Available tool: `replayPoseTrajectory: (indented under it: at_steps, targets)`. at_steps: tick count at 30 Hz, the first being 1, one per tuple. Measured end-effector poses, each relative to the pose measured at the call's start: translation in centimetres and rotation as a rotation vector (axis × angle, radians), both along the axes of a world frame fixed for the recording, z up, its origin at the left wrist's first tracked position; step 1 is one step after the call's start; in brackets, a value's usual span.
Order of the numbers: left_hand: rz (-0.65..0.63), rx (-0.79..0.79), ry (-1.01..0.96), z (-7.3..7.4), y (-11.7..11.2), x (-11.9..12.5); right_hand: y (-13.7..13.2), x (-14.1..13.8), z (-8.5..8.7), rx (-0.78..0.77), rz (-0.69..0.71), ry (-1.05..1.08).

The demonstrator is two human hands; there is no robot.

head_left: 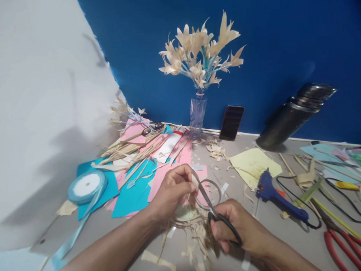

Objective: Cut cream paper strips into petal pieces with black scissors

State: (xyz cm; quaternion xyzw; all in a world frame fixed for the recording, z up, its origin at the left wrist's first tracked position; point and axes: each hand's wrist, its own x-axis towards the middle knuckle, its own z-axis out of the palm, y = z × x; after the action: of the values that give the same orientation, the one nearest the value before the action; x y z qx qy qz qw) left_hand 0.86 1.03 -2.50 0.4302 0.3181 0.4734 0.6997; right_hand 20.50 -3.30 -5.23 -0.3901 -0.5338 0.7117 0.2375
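A gray table (102,228) spreads beneath my fingers (182,172), littered with pale dried scraps (217,150). Left of them lie teal sheets (132,199); beyond stand a clear vase (197,116), a phone (232,123) and a black flask (290,119); to their right rest a yellow sheet (247,163), a blue glue gun (280,200) and red-handled scissors (328,225).

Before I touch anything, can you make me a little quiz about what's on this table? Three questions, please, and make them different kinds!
1. Pick one: which of the person's hands holds the black-handled scissors?
A) left
B) right
C) neither

2. True or false: the phone is lying flat.

3. Fill the gap: the other scissors, at the right edge of the picture, have ____ handles.

Key:
1. B: the right hand has them.
2. False: it stands up in front of the blue wall.
3. red
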Motion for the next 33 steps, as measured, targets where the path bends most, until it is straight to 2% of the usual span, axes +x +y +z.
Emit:
replayPoseTrajectory:
  at_steps: [18,21,24,26,29,31,33]
  targets:
    - [-0.053,-0.034,-0.049,0.3,0.4,-0.1,0.0,-0.4,0.2,-0.014,-0.054,-0.014]
    - [-0.059,-0.009,-0.038,0.2,0.5,-0.2,0.0,-0.7,0.4,-0.040,-0.127,-0.007]
    - [-0.048,-0.026,-0.014,0.1,0.5,0.1,0.2,-1.1,1.0,-0.078,-0.286,0.066]
    - [-0.039,-0.068,-0.012,0.0,0.3,0.5,0.4,-1.2,1.4,-0.017,-0.411,0.079]
    - [-0.064,-0.141,-0.024,-0.3,-0.3,1.3,0.6,-1.0,1.7,0.197,-0.554,-0.015]
    - [-0.102,-0.189,-0.038,-0.6,-0.8,1.8,0.6,-0.9,1.8,0.286,-0.582,-0.048]
    - [-0.134,-0.238,-0.051,-0.8,-1.2,2.2,0.5,-0.9,1.8,0.307,-0.564,-0.045]
